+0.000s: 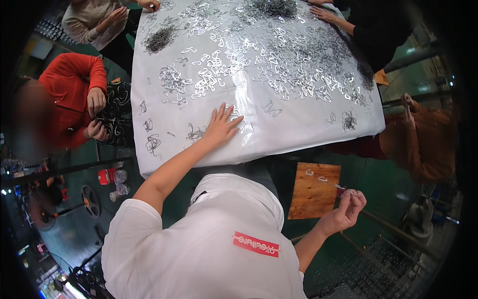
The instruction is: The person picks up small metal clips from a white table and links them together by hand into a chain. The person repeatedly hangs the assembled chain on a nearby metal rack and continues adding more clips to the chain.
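My left hand point(223, 125) lies on the white-covered table point(199, 157) near its front edge, fingers spread. Small silver bent-wire pieces show at its fingertips, and a loose cluster of thin wire pieces point(195, 133) lies just left of it. Off the table to the right, my right hand point(350, 208) is raised with its fingers pinched together. Whatever is between them is too small to make out. Beside that hand is a wooden board point(313, 194) with two silver bent-wire hooks point(322, 179) on it. A small dark and silver thing lies at the board's right edge.
Many bent-wire pieces point(214, 70) spread over the table, with darker heaps point(162, 39) at the far side. A person in red point(69, 84) sits at the left; other people stand or sit around the table. A red object point(106, 176) lies low on the left.
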{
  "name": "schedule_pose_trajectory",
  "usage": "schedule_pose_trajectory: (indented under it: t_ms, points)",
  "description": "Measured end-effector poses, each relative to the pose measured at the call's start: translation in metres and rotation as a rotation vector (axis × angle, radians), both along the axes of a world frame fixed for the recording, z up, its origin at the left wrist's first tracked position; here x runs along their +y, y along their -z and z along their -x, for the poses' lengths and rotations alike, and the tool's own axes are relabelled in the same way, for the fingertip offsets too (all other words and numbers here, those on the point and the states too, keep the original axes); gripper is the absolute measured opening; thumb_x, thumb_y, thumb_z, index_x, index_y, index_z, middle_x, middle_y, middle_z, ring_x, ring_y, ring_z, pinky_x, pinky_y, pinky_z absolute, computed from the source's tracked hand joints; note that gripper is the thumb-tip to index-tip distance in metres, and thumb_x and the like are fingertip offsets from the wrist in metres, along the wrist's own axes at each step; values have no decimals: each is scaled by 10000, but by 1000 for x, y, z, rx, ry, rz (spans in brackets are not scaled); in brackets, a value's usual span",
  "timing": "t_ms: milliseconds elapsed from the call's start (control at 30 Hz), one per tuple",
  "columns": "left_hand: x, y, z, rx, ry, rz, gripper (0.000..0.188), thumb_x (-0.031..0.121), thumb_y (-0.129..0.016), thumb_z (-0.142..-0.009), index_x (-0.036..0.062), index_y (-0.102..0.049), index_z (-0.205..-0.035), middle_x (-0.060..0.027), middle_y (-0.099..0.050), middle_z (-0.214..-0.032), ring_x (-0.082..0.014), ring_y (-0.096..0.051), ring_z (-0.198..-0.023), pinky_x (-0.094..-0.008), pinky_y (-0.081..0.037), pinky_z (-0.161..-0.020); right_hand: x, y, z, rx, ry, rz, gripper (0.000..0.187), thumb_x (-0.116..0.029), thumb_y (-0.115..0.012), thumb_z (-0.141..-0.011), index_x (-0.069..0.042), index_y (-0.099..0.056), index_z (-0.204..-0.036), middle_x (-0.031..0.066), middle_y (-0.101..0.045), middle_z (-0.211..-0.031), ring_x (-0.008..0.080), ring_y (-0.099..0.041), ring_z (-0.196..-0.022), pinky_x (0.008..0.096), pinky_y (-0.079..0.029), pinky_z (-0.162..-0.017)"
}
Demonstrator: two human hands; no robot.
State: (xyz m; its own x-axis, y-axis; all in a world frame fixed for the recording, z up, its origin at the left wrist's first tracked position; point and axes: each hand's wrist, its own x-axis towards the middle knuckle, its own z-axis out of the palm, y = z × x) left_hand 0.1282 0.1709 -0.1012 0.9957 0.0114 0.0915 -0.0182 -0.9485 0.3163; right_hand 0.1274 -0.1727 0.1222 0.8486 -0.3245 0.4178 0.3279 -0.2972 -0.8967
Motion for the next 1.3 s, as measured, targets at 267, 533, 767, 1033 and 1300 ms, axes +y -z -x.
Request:
schedule_pose_trajectory:
  t_ms: [267, 533, 767, 1033, 1300]
  points:
    - [-55, -3, -143, -224, -4, 250, 419, 304, -525, -943, 231, -497, -1354, -89, -348, -1488, -330, -203, -1429, -615, -187, -1115, -6, -11, -99, -23, -331, -75, 127, 114, -620, -812, -6, -594, -843, 47, -464, -990, 160, -504, -863, 311, -448, -815]
    - [-33, 5, -215, 61, -122, -26, 562, 477, -443, -948, 289, -341, -1468, -64, -229, -1562, -332, -78, -1462, -605, -88, -1144, -12, -1, -136, 35, -410, -43, 146, 122, -612, -799, -16, -576, -832, 59, -465, -996, 156, -517, -877, 283, -474, -766]
    - [8, -2, -145, 103, -99, -70, 587, 445, -465, -945, 229, -333, -1475, -73, -231, -1559, -334, -95, -1457, -573, -86, -1156, -22, 4, -146, 84, -425, -76, 153, 126, -598, -792, -19, -578, -835, 59, -459, -1009, 157, -515, -888, 287, -471, -775]
    - [36, 10, -171, 119, -285, -91, 581, 513, -384, -968, 269, -298, -1488, -94, -176, -1573, -348, -89, -1456, -601, -97, -1139, -24, -1, -146, 38, -457, -44, 173, 149, -610, -779, -12, -583, -837, 59, -459, -1019, 160, -517, -879, 290, -467, -782]
    - [-5, -18, -76, 11, -261, -80, 478, 410, -512, -932, 246, -467, -1379, -104, -347, -1470, -344, -222, -1401, -612, -170, -1099, -19, 0, -142, 47, -501, -107, 204, 170, -617, -764, -16, -597, -846, 57, -461, -1017, 161, -522, -871, 292, -466, -786]
